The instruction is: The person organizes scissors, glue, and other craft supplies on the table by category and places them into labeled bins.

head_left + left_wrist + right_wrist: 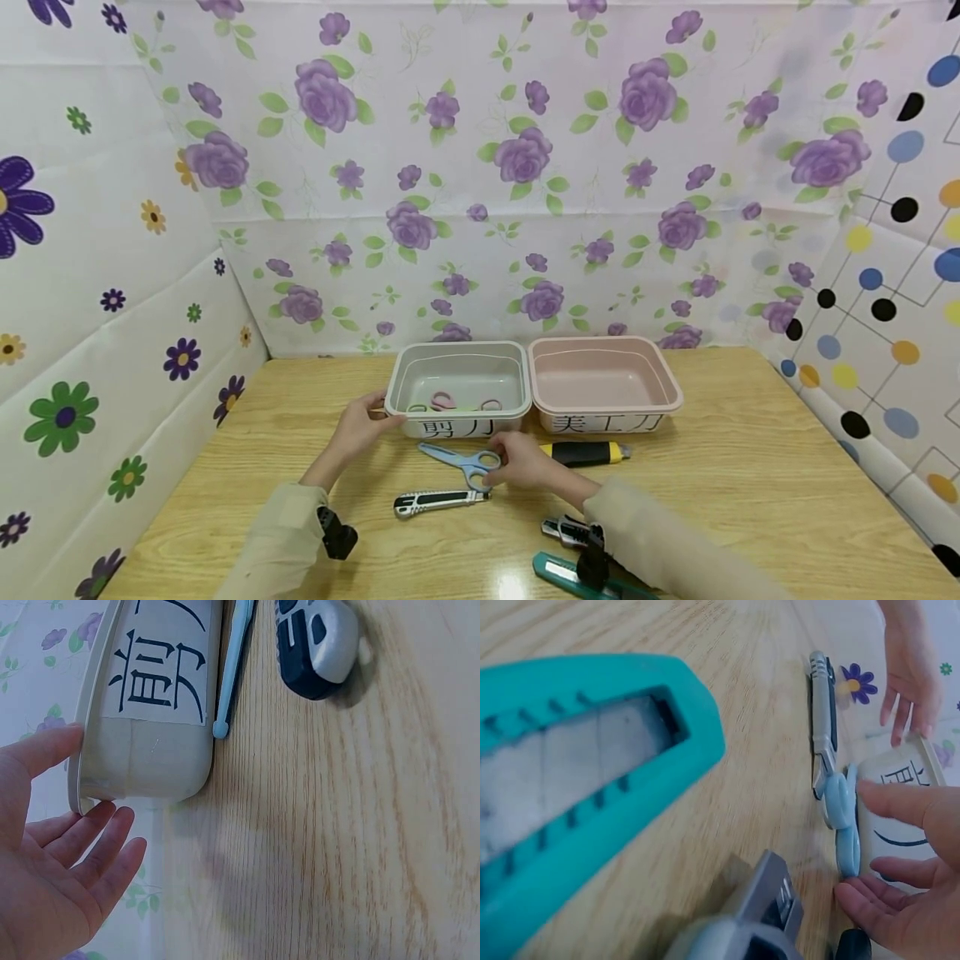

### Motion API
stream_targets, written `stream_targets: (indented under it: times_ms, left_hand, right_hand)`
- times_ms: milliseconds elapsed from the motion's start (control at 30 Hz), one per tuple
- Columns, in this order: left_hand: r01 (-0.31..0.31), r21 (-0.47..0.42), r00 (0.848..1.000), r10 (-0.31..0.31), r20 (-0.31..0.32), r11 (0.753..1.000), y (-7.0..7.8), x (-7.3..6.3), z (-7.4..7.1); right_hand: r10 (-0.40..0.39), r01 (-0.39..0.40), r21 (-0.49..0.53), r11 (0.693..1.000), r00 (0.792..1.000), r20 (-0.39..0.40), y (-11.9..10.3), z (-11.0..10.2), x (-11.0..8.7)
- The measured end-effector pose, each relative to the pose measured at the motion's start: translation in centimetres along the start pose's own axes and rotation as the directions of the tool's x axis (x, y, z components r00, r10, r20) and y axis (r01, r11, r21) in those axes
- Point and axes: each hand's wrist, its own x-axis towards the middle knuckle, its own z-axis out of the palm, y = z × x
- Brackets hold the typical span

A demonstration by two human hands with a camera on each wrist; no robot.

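Light-blue scissors (453, 457) lie on the table in front of the grey bin (457, 349), handles to the right. My right hand (521, 461) is at those handles, thumb and fingers spread apart across the two loops, also seen in the right wrist view; firm contact is unclear. With thumb at the front rim and fingers along the side, my left hand (362, 427) holds the grey bin's left corner. Inside that bin lie pink-handled scissors (442, 401) and other scissors partly hidden by the front wall. A white-and-black utility knife (435, 502) lies just nearer than the blue scissors.
A pink bin (604, 343) stands right beside the grey one; both carry labels with large characters. A yellow-and-black utility knife (585, 453) lies before it. Nearer, under the right forearm, are a grey utility knife (562, 530) and a teal utility knife (558, 570). Patterned cloth encloses the table.
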Motion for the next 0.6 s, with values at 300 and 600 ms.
stream_targets:
  times_ms: [300, 600]
  left_hand:
    - [0.006, -0.006, 1.0, -0.006, 0.003, 1.0, -0.12, -0.03, -0.06]
    - [0.021, 0.006, 1.0, -0.021, -0.002, 1.0, -0.01, 0.02, -0.02]
  right_hand:
    - [0.038, -0.04, -0.042, 0.998, 0.999, -0.039, -0.18, 0.76, 0.56]
    - [0.094, -0.096, -0.049, 0.994, 0.995, -0.036, -0.67, 0.77, 0.59]
